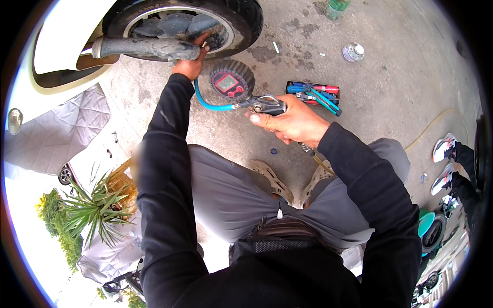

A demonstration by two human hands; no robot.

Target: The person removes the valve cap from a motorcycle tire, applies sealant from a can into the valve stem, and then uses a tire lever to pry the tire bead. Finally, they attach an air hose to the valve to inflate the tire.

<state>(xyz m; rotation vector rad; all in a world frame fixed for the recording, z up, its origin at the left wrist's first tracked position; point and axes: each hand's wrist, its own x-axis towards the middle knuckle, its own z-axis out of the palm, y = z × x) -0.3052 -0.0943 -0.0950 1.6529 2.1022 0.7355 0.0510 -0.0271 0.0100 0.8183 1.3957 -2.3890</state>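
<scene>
My right hand point(302, 121) is wrapped around the handle of a tyre inflator point(267, 107). Its round digital gauge point(227, 82) has a black ribbed rubber rim and faces up. A blue hose point(213, 107) curves from the inflator up to my left hand point(189, 66). That hand reaches past the exhaust muffler point(146, 47) to the scooter wheel's rim, its fingers closed around the hose end by a small brass-coloured piece. The muffler hides part of the hand, so I cannot tell whether the hose end sits on the valve. The black tyre point(250, 25) surrounds the rim.
An open tool box point(313, 95) with pliers and other tools lies beyond my right hand. A clear bottle point(353, 52) and a green bottle point(336, 7) stand farther off. A yellowish air line point(426, 127) crosses the ground rightward, near another person's shoes point(443, 148).
</scene>
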